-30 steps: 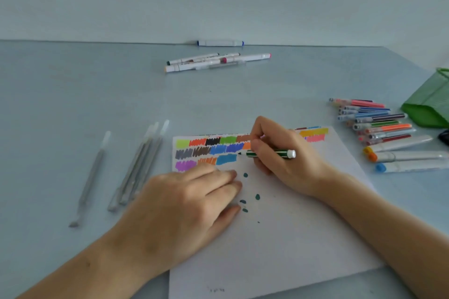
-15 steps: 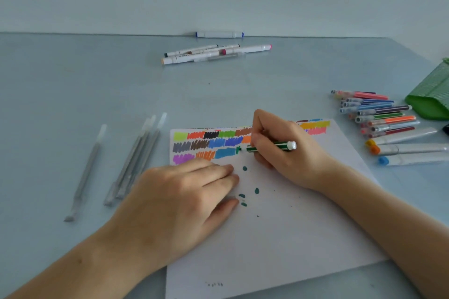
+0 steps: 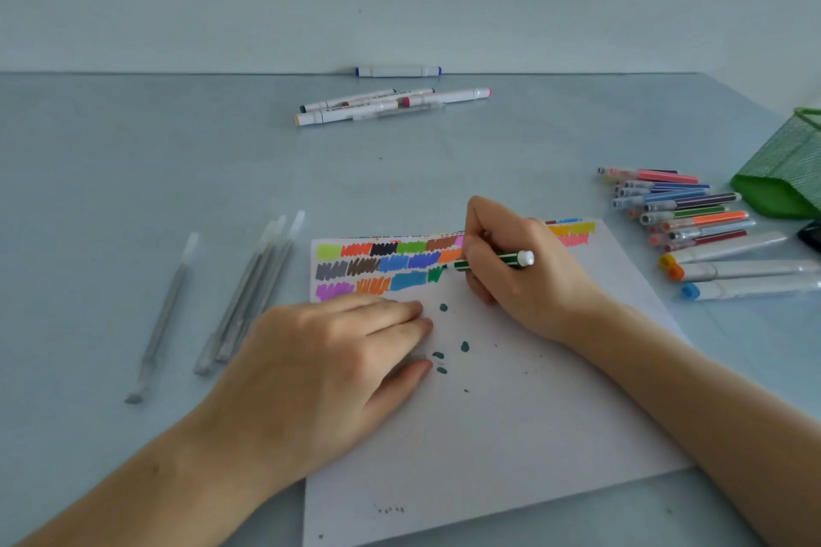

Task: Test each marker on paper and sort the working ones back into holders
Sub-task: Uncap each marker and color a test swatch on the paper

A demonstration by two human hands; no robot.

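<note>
On the left of the grey table (image 3: pixel 133 173) lie slim grey pens (image 3: pixel 249 293) with pale caps, one apart from the bunch, all running from near-left to far-right.

The left hand (image 3: pixel 337 351) lies palm down on the near-left part of the sheet of paper (image 3: pixel 511 426), its fingers straight and close together, pressing the sheet flat; the fingertips point right, toward a few dark teal dots (image 3: pixel 444 351).

Across the far edge of the paper run three rows of scribbled colour patches (image 3: pixel 391 266).

The right hand (image 3: pixel 524 271) pinches a green marker (image 3: pixel 497 260) between thumb and curled fingers. The marker is dark green with thin pale stripes and a white end cap. Its long axis lies almost level, left to right: the tip points left, touching the paper at a small green patch (image 3: pixel 434 274) ending the third row, and the white end points right.

At the far middle of the table, white markers (image 3: pixel 391 104) lie well apart from the paper. To the right sits a pile of thin coloured markers (image 3: pixel 679 209), with thicker white ones (image 3: pixel 746 269) nearer, and a green mesh holder (image 3: pixel 786 173) tipped on its side at the edge.
</note>
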